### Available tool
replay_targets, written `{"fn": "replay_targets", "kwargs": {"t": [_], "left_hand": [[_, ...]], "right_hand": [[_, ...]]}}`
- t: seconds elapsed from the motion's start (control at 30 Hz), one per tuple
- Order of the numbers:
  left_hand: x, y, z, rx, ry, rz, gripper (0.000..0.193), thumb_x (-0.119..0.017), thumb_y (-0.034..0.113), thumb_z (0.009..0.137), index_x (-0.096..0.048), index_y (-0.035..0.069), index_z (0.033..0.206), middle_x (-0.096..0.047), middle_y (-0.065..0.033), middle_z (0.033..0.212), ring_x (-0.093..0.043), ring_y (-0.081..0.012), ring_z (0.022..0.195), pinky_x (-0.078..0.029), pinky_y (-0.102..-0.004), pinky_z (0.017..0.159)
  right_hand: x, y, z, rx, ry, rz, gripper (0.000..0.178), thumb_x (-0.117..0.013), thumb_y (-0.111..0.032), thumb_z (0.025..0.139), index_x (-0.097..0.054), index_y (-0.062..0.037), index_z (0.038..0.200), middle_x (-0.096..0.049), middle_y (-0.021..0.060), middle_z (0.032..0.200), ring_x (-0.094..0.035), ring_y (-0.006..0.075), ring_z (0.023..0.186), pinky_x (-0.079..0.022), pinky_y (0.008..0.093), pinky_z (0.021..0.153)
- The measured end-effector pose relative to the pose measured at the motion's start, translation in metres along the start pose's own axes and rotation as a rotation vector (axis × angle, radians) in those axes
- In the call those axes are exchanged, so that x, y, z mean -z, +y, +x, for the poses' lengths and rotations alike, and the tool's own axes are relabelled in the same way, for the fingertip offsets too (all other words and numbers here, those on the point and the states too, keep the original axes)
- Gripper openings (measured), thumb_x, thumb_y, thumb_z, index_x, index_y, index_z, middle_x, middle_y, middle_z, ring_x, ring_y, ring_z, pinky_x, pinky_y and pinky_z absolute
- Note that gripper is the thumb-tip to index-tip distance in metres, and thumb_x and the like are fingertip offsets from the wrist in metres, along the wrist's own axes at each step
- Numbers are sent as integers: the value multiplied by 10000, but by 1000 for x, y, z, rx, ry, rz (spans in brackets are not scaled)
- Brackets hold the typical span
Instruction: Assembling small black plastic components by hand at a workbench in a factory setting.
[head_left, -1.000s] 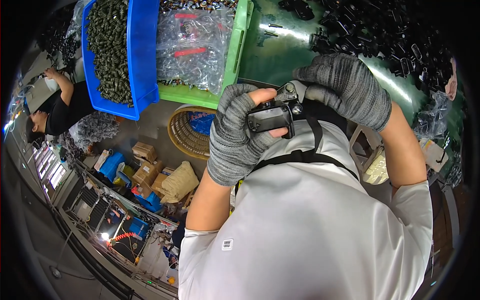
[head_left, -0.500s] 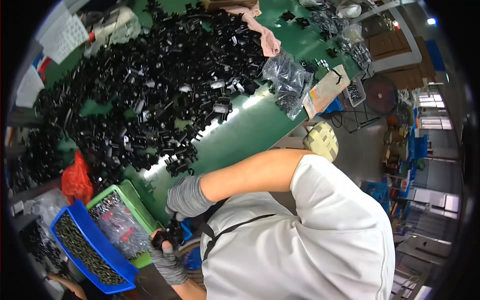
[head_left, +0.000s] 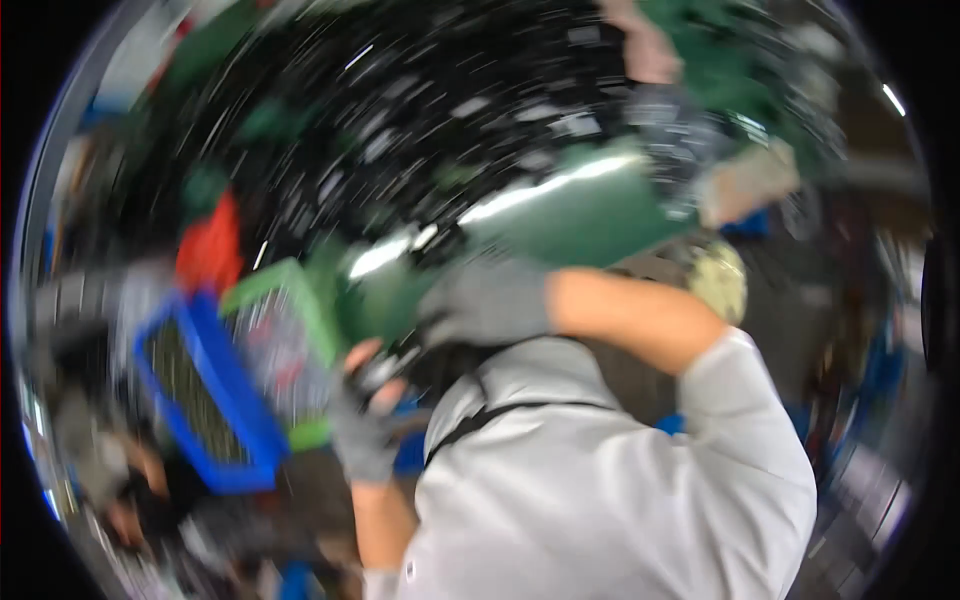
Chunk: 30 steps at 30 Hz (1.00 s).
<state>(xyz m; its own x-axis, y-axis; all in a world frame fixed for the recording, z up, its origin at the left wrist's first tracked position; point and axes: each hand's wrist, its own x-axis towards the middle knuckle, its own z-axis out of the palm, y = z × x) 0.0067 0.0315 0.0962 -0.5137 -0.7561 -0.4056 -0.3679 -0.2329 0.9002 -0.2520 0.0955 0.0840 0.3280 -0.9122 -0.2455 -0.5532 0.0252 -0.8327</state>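
Note:
My left hand (head_left: 362,425), in a grey glove with bare fingertips, is closed around a small black part with a shiny spot (head_left: 378,372). The part's exact kind is lost in the motion blur. My right hand (head_left: 490,300), also grey-gloved, is close by on the right, its fingers pointing toward that part. Those fingers are smeared, so whether they touch or grip anything does not show. Beyond both hands, a large heap of black parts with metallic bits (head_left: 400,130) covers much of the green table (head_left: 590,210).
A blue bin (head_left: 262,425) of small dark pieces and a green bin (head_left: 318,320) holding a clear bag stand left of my hands. A red plastic bag (head_left: 212,245) lies behind them. Clear bags (head_left: 680,140) sit at the far right. Another person's arm (head_left: 150,465) shows at lower left.
The view has swung and blurred, so the table and bins appear shifted right, the bins also higher. Both hands appear higher and further right; the black part stays in my left hand.

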Motion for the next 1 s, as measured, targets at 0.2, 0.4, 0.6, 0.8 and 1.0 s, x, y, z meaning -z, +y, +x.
{"fn": "replay_targets", "kwargs": {"t": [0.2, 0.4, 0.6, 0.8, 1.0], "left_hand": [[-12, 14, 5, -519, -101, 316, 623, -895, 129, 652, -640, 112, 1220, -603, -121, 1073, -636, -313, 931, -546, -373, 769], [6, -7, -10, -438, 0, 310, 633, -896, 111, 636, -644, 88, 1216, -617, -117, 1074, -634, -293, 963, -531, -365, 826], [14, -13, -18, -455, 88, 314, 647, -896, 93, 628, -634, 95, 1220, -608, -130, 1057, -631, -312, 926, -537, -370, 775], [21, -19, -23, -475, 96, 333, 677, -899, 138, 621, -629, 105, 1240, -594, -142, 1064, -626, -325, 913, -537, -384, 755], [22, -27, -25, -468, 105, 356, 659, -898, 163, 631, -639, 109, 1235, -589, -141, 1071, -628, -330, 919, -545, -387, 765]], "right_hand": [[-5, 5, -19, 23, 253, 39, 332, -715, -227, 866, -714, -26, 1130, -723, 156, 999, -689, 325, 941, -543, 381, 870], [-23, 9, 9, 67, 211, -56, 364, -741, -230, 835, -708, 13, 1104, -715, 175, 939, -690, 331, 857, -554, 399, 776], [-24, 1, 25, 102, 170, -50, 356, -758, -218, 818, -712, 11, 1087, -712, 165, 917, -689, 318, 835, -552, 381, 762], [-31, 2, 33, 112, 119, 21, 346, -757, -190, 840, -696, 11, 1115, -710, 150, 931, -699, 284, 865, -549, 358, 796], [-41, 6, 36, 86, 98, 70, 329, -746, -169, 847, -687, 15, 1113, -701, 138, 910, -689, 279, 848, -543, 363, 781]]}}
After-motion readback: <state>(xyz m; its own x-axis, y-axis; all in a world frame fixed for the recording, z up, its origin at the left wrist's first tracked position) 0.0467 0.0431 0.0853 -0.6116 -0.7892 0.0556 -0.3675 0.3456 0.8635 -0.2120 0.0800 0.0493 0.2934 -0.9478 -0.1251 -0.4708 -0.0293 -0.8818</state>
